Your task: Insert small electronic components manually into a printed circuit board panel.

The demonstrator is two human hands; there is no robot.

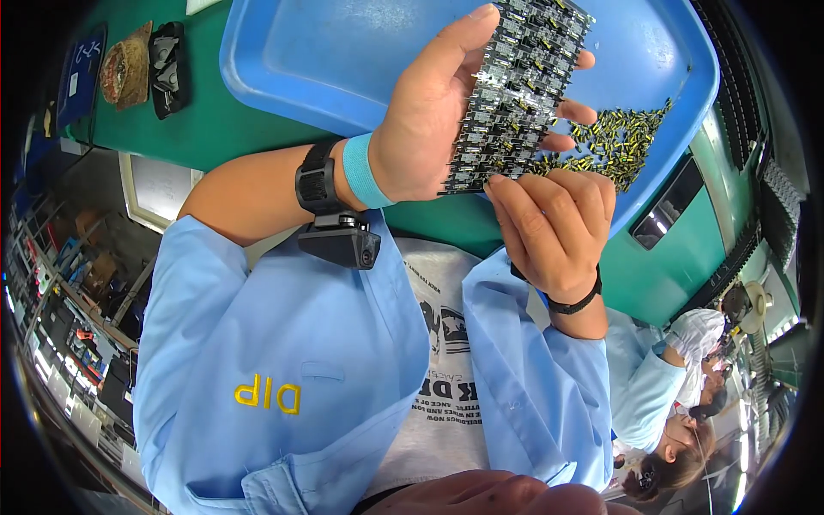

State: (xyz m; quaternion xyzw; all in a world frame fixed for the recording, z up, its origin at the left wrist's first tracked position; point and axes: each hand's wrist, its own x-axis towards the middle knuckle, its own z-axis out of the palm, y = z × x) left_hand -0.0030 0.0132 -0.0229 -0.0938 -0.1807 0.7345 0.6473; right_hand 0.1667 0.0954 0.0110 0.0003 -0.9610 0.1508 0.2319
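Note:
My left hand (422, 129) holds up a dark panel of circuit boards (522, 86), thumb along its left edge and fingertips showing past its right edge. Rows of small metallic parts and some yellowish pieces cover the panel. My right hand (556, 219) is closed in a pinch at the panel's lower edge; anything between the fingertips is too small to make out. Behind the panel is a shallow blue tray (300, 101). A spread of small black-and-yellow cylindrical components (622, 146) lies in the tray's near right part, just beyond my right hand.
The tray is on a green table (206, 129). At its left are a black holder (169, 73) and a brown, patterned piece (126, 67). A dark phone-like slab (669, 204) lies at the right, near a black segmented track (740, 94). A co-worker in blue (644, 378) is at the lower right.

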